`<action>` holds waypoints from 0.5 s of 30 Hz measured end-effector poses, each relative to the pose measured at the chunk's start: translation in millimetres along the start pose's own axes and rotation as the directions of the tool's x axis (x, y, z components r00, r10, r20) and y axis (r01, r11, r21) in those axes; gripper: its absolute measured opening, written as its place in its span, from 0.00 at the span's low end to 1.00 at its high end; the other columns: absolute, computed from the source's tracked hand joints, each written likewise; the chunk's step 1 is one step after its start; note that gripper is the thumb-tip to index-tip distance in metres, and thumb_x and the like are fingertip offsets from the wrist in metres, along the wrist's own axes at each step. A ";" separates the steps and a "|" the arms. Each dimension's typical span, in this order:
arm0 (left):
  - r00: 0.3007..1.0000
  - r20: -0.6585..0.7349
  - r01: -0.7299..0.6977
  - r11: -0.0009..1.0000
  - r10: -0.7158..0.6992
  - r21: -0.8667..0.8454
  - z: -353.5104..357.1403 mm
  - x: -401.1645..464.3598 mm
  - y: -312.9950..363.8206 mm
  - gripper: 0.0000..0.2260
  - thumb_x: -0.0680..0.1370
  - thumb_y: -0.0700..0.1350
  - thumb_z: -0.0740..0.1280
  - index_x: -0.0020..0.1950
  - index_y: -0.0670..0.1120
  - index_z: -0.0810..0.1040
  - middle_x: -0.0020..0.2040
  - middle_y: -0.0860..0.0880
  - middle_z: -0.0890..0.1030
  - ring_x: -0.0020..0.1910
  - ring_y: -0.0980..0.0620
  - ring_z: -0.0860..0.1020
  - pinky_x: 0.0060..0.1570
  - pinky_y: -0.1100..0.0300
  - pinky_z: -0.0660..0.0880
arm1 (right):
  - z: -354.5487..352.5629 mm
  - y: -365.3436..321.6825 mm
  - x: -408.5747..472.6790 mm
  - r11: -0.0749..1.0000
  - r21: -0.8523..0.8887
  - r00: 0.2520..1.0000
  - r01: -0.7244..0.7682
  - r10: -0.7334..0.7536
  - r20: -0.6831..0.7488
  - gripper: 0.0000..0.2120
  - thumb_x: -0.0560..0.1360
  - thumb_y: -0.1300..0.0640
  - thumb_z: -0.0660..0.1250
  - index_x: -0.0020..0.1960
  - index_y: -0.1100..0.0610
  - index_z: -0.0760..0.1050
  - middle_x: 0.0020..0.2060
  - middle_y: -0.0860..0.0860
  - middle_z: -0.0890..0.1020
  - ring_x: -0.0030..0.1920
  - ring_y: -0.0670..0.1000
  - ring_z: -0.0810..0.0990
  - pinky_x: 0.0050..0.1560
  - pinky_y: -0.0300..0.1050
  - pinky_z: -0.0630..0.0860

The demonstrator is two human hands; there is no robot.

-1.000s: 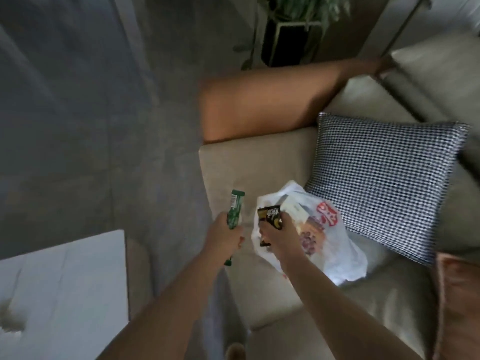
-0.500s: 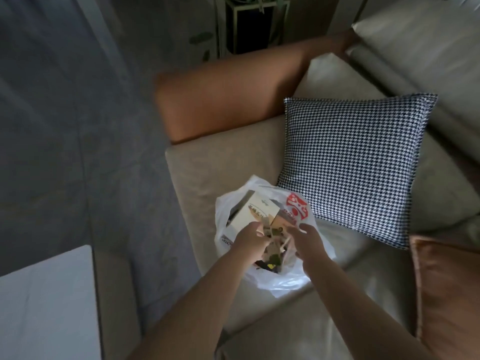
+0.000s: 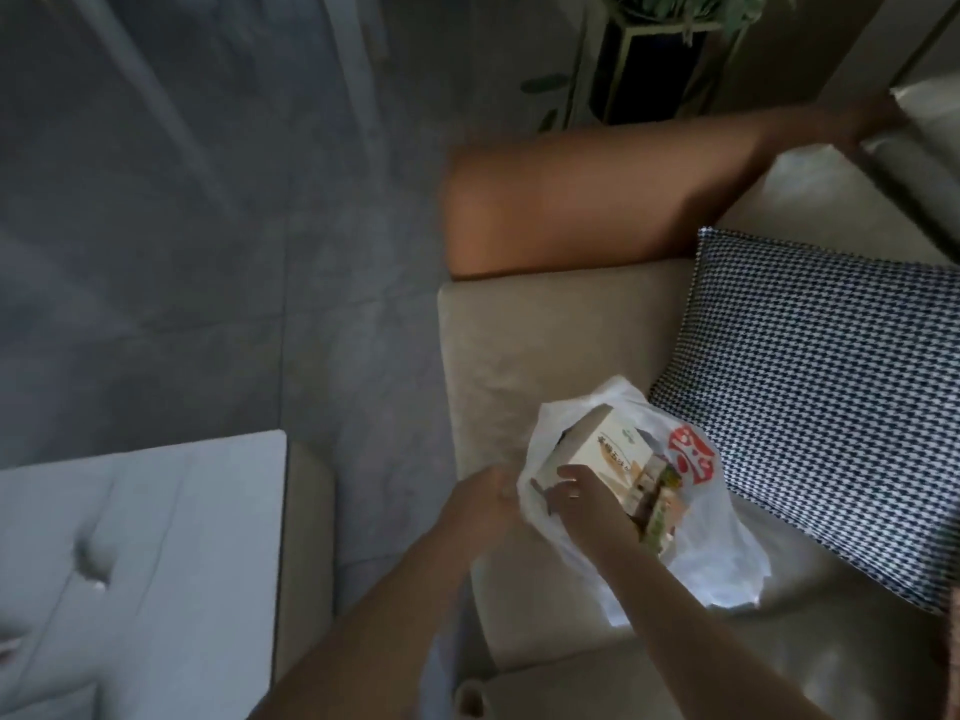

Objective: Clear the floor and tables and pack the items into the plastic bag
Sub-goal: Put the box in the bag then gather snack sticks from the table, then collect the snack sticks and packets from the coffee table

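Note:
A white plastic bag (image 3: 727, 558) with a red logo lies on the beige sofa seat (image 3: 519, 345). Inside it I see a cream box (image 3: 608, 449) and several snack packets (image 3: 660, 511). My right hand (image 3: 582, 504) rests at the bag's mouth with fingers spread over the box, holding nothing. Curled and blurred, my left hand (image 3: 483, 498) sits against the bag's left rim; I cannot tell whether it grips the plastic.
A black-and-white houndstooth pillow (image 3: 831, 397) leans right behind the bag. An orange armrest (image 3: 571, 200) borders the seat at the back. A white table (image 3: 140, 563) stands at lower left, with grey floor (image 3: 208, 252) beyond. A dark plant stand (image 3: 649, 70) is at the top.
A green packet in my left hand and a dark packet in my right went into the bag. Both hands have since pulled back to its left rim without them.

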State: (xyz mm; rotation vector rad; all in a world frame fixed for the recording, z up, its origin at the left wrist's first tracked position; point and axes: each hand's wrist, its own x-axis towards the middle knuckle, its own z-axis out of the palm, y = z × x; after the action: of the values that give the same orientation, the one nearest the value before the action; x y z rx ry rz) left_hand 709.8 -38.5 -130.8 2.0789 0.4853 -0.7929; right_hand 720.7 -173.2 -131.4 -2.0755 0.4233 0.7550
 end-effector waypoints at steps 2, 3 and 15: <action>0.997 -0.069 0.048 0.999 -0.046 0.025 -18.0 -7.4 -26.5 0.16 0.78 0.44 0.64 0.66 0.45 0.75 0.66 0.46 0.76 0.64 0.47 0.75 0.63 0.57 0.72 | 27.9 -13.6 -0.8 0.985 -0.155 0.995 0.081 -0.070 0.077 0.18 0.78 0.60 0.60 0.67 0.58 0.67 0.55 0.52 0.76 0.54 0.53 0.75 0.56 0.47 0.72; 0.994 -0.093 0.068 0.997 -0.065 0.031 -27.1 -12.1 -42.0 0.16 0.78 0.44 0.64 0.65 0.45 0.75 0.66 0.45 0.76 0.64 0.47 0.75 0.63 0.58 0.72 | 43.3 -20.7 -2.4 0.962 -0.241 0.986 0.130 -0.101 0.131 0.18 0.78 0.60 0.59 0.68 0.58 0.67 0.59 0.54 0.76 0.58 0.55 0.75 0.60 0.48 0.70; 0.909 -0.244 0.351 0.936 -0.338 0.008 -108.7 -94.8 -242.3 0.15 0.79 0.51 0.59 0.65 0.54 0.74 0.67 0.51 0.75 0.65 0.50 0.75 0.62 0.58 0.72 | 240.5 -52.0 -47.3 0.549 -0.625 0.822 0.554 -0.242 0.516 0.21 0.77 0.52 0.60 0.69 0.55 0.66 0.65 0.53 0.75 0.66 0.52 0.72 0.66 0.44 0.66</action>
State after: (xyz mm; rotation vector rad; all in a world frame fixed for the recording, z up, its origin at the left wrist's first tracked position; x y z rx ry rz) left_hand 538.5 184.1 -155.5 2.1784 0.9978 -0.7609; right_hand 627.1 55.1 -175.4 -2.5503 -0.7379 1.1269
